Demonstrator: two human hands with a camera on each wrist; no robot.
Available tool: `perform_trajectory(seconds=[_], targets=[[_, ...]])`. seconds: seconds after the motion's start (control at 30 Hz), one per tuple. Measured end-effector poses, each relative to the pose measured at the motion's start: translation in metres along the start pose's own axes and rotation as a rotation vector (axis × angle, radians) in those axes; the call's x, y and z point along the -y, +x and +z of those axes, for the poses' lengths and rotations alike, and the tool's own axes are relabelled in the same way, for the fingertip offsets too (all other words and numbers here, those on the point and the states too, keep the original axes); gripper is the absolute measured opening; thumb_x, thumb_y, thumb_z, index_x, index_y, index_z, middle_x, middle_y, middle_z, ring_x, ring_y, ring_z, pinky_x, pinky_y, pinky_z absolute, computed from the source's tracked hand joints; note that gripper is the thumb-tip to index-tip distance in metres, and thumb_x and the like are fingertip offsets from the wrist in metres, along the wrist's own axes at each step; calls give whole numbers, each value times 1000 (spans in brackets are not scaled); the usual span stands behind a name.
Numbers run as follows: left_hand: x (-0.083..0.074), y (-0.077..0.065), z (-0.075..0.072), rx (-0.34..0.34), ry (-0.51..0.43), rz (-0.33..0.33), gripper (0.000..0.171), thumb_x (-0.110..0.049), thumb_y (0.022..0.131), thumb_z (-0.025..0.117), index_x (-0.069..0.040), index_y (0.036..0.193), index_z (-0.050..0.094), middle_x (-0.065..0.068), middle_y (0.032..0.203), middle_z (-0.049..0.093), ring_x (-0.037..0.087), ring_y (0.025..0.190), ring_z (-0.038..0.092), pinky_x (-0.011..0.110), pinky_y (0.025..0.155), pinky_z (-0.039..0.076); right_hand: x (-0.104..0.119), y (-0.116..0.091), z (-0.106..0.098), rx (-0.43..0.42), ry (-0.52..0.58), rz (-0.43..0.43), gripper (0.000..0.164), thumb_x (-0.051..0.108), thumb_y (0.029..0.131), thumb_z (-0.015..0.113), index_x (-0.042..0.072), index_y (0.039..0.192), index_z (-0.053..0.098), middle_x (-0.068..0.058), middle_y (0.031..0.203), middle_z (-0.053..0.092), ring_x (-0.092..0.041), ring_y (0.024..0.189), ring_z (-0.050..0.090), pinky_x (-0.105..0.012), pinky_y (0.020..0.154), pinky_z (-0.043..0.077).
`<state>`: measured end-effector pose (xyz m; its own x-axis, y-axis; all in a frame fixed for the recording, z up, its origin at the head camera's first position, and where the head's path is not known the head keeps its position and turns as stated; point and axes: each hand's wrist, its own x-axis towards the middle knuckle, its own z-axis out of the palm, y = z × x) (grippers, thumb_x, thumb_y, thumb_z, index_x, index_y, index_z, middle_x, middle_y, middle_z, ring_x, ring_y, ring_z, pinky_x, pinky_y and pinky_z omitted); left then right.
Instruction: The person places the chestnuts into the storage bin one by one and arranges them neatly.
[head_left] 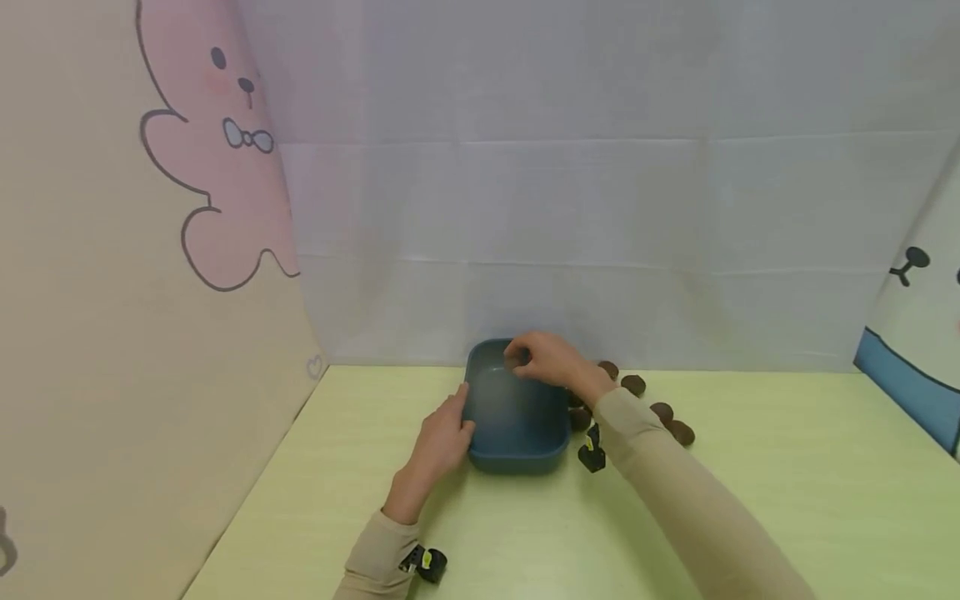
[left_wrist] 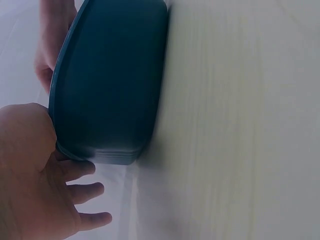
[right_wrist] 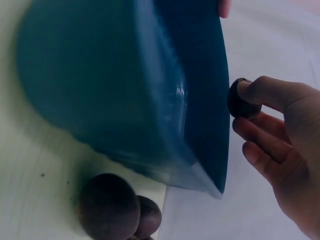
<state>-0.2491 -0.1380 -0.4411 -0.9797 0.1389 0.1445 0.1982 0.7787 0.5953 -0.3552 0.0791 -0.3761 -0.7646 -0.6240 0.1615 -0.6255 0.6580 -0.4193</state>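
Note:
A deep blue plastic bin (head_left: 517, 462) with rounded corners stands on the table near the back wall. At its left side my left hand (head_left: 442, 437) holds the rim, thumb at the edge and other fingers extended along the outside. Over the bin's far part, my right hand (head_left: 551, 358) pinches a dark brown round fruit (right_wrist: 242, 100) between thumb and fingers, just above the rim in the right wrist view. Its exact kind is unclear. More such dark fruits (right_wrist: 110, 207) lie on the table right of the bin, some partly hidden by my right arm.
Several dark round fruits (head_left: 662, 412) are scattered beside my right forearm. A pale yellow-green table (head_left: 787, 467) meets a white sheet (head_left: 600, 208) behind the bin. A patterned panel (head_left: 150, 333) stands along the left. Small black cameras (head_left: 592, 454) hang at both wrists.

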Motion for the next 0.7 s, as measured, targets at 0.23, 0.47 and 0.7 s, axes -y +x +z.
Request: perform_trajectory(seconds=[0.23,0.47,0.7], targets=[[-2,1,2,7,10,10,60,-14,99,45,-1,155,29,20,155,39,41,144,35,55,114,31,2,23,7,42,-60,15,31,19,89,71,8,119,71,-8,116,70,-26,107,65,-42,92,52],[0,0,1,-9,17,4,60,-13,99,46,-1,155,30,20,154,41,41,143,37,55,114,33,4,42,15,108,-96,22,26,12,88,70,8,113,72,-8,113,71,-25,104,66,-40,91,53],[-2,-1,0,-11,21,5,60,-14,99,47,-1,155,30,20,153,41,40,143,38,55,114,33,10,57,17,178,-142,77,23,11,89,67,9,112,72,-7,112,70,-25,105,65,-40,92,52]])
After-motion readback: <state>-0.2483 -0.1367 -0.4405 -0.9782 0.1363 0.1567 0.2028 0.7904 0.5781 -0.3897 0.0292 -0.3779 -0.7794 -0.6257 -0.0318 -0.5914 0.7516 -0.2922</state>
